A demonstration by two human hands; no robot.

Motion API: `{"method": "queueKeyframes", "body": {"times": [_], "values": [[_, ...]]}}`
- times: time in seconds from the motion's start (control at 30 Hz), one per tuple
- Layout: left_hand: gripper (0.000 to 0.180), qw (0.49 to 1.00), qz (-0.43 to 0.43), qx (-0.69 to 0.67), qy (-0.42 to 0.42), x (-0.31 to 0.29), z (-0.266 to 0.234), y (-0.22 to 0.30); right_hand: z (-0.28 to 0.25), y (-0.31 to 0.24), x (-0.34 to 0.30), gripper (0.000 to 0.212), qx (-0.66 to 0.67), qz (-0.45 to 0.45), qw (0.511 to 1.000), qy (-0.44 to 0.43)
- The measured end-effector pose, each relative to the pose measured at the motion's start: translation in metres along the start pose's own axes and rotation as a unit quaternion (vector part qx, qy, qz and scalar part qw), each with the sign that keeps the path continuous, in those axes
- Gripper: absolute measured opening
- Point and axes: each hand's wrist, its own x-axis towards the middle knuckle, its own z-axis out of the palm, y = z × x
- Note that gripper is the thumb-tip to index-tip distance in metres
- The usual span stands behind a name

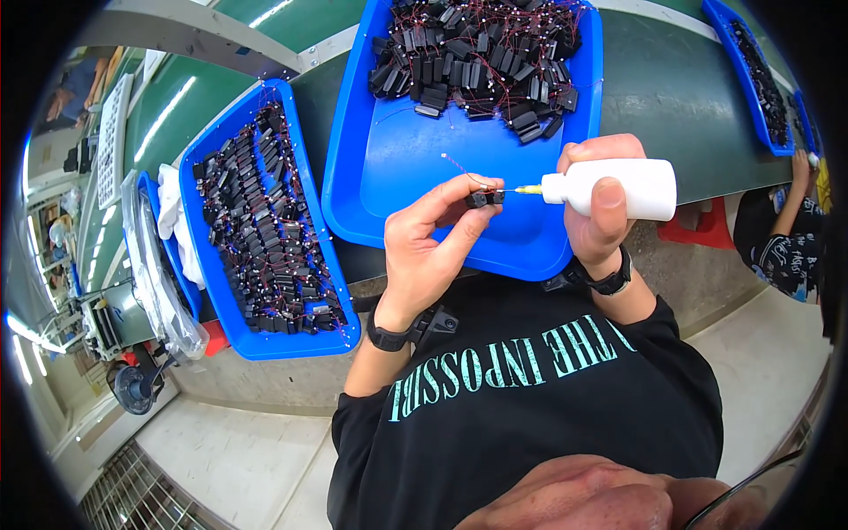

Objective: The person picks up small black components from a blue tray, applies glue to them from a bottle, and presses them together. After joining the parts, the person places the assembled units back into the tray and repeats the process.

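Observation:
Between the thumb and fingers of my left hand (428, 243) is a small black part (482, 199) with thin red and dark wires trailing up from it. My right hand (601, 212) is wrapped round a white squeeze bottle (640, 187), tipped on its side. The bottle's thin needle tip (521, 190), with a yellow base, points left and reaches the black part, though I cannot tell whether it touches. Both hands are over the near edge of a large blue tray (397, 172), whose far half holds a heap of similar black wired parts (477, 57).
To the left stands another blue tray (296, 349) with rows of black wired parts. Clear plastic bags (159, 274) and a white cloth (170, 203) lie beyond it. More blue trays (751, 84) sit at the far right, near another person's arm (791, 199). A red stool (702, 228) is below the bench.

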Motion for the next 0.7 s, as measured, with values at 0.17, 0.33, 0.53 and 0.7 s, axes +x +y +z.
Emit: {"method": "queueKeyframes", "body": {"times": [0.17, 0.33, 0.53, 0.7], "values": [[0.022, 1.0, 0.004, 0.002, -0.002, 0.0, -0.0002, 0.0, 0.0049, -0.0035, 0.0015, 0.045, -0.07, 0.003, 0.997, 0.015], [0.021, 1.0, 0.002, 0.003, -0.005, -0.0001, -0.0001, 0.0012, 0.0033, -0.0026, 0.0011, 0.044, -0.07, 0.006, 0.998, 0.008], [0.021, 1.0, 0.0, 0.014, -0.009, 0.0002, 0.0002, 0.0027, 0.0031, -0.0013, 0.0023, 0.044, -0.064, -0.006, 0.998, 0.003], [0.022, 1.0, -0.005, 0.021, -0.01, -0.0004, -0.0005, 0.0028, 0.0034, -0.0029, 0.0022, 0.045, -0.063, 0.011, 0.998, -0.003]]}}
